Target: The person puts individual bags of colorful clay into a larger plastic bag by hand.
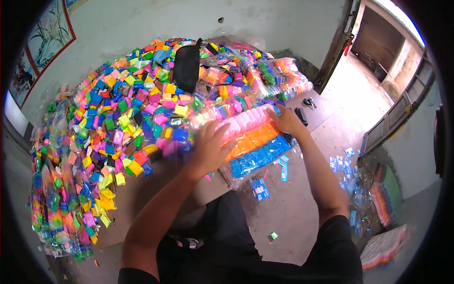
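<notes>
Left hand down flat, fingers splayed, pressing near end of clear pack of pink, orange and blue blocks. Right hand laid on pack's far end, fingers stretched out, gripping nothing. Pack lies at surface edge, right before person. Beyond left hand, big heap of loose coloured blocks; black pouch on top. Keys past right hand.

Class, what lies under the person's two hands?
Rows of pink packets lie under the left hand and right hand; orange rows sit nearer. Whatever the palms cover is hidden.
</notes>
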A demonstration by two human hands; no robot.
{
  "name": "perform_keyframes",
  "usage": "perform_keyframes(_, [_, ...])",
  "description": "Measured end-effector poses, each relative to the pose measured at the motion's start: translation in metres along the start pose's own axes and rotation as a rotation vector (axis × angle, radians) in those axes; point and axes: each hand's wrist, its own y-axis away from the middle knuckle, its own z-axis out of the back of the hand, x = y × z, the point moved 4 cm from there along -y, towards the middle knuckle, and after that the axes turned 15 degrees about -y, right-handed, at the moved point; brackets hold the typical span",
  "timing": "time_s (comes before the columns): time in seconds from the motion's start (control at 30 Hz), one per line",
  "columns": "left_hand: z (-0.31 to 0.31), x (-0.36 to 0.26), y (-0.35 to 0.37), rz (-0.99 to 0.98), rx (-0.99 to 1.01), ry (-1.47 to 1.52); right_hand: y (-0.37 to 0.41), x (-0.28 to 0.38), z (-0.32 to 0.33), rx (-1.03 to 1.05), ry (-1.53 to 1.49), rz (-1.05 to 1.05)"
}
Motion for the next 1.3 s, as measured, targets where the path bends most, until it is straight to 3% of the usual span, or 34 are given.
perform_keyframes(0.03, [-0.003, 0.000, -0.002, 0.008, 0.003, 0.029, 0.004, 0.000, -0.002, 0.035, -0.032, -0.186])
perform_keyframes(0.2, [0.005, 0.002, -0.004, 0.044, 0.094, 0.161, 0.004, 0.029, -0.008, -0.075, -0.038, -0.091])
perform_keyframes(0.23, [0.011, -0.001, -0.003, 0.009, 0.118, 0.007, 0.004, 0.030, -0.007, -0.077, -0.036, -0.084])
perform_keyframes(0.27, [0.016, -0.005, -0.002, -0.024, 0.145, -0.145, 0.005, 0.035, -0.005, -0.093, 0.066, 0.013])
perform_keyframes(0.33, [0.022, -0.018, 0.000, -0.053, 0.154, -0.130, 0.007, 0.040, -0.009, -0.100, 0.168, 0.120])
perform_keyframes(0.4, [0.022, -0.026, 0.007, -0.094, 0.159, -0.112, 0.015, 0.049, -0.022, -0.030, 0.194, 0.502])
perform_keyframes(0.5, [0.018, -0.015, 0.016, -0.099, 0.140, -0.016, 0.018, 0.053, -0.019, 0.010, 0.072, 0.371])
perform_keyframes(0.53, [0.026, -0.014, 0.021, -0.075, 0.120, 0.036, 0.025, 0.065, -0.009, -0.076, 0.074, 0.511])
perform_keyframes(0.57, [0.032, -0.011, 0.031, -0.071, 0.115, 0.033, 0.031, 0.071, -0.007, -0.074, 0.075, 0.517])
perform_keyframes(0.63, [0.041, 0.011, 0.061, 0.142, 0.111, 0.087, 0.042, 0.087, 0.010, -0.298, -0.085, 0.455])
perform_keyframes(0.7, [0.028, 0.055, 0.127, 0.198, -0.130, 0.107, 0.069, 0.118, 0.019, -0.339, -0.124, 0.508])
perform_keyframes(0.77, [0.054, 0.080, 0.186, 0.444, 0.099, -0.011, 0.103, 0.145, 0.016, -0.345, -0.284, 0.580])
perform_keyframes(0.83, [0.092, 0.087, 0.239, 0.514, 0.167, -0.103, 0.136, 0.151, -0.011, -0.264, -0.430, 0.599])
perform_keyframes(0.97, [0.126, 0.113, 0.329, 0.557, 0.149, -0.262, 0.194, 0.188, -0.097, 0.145, -0.542, 0.631])
perform_keyframes(1.03, [0.146, 0.117, 0.351, 0.700, 0.087, -0.268, 0.204, 0.188, -0.148, 0.193, -0.501, 0.615])
perform_keyframes(1.13, [0.148, 0.119, 0.360, 0.766, 0.104, -0.346, 0.210, 0.202, -0.199, 0.224, -0.474, 0.602])
perform_keyframes(1.23, [0.150, 0.115, 0.359, 0.772, 0.042, -0.355, 0.210, 0.220, -0.236, 0.319, -0.504, 0.545])
perform_keyframes(1.3, [0.150, 0.118, 0.360, 0.767, -0.006, -0.326, 0.200, 0.225, -0.261, 0.238, -0.447, 0.578])
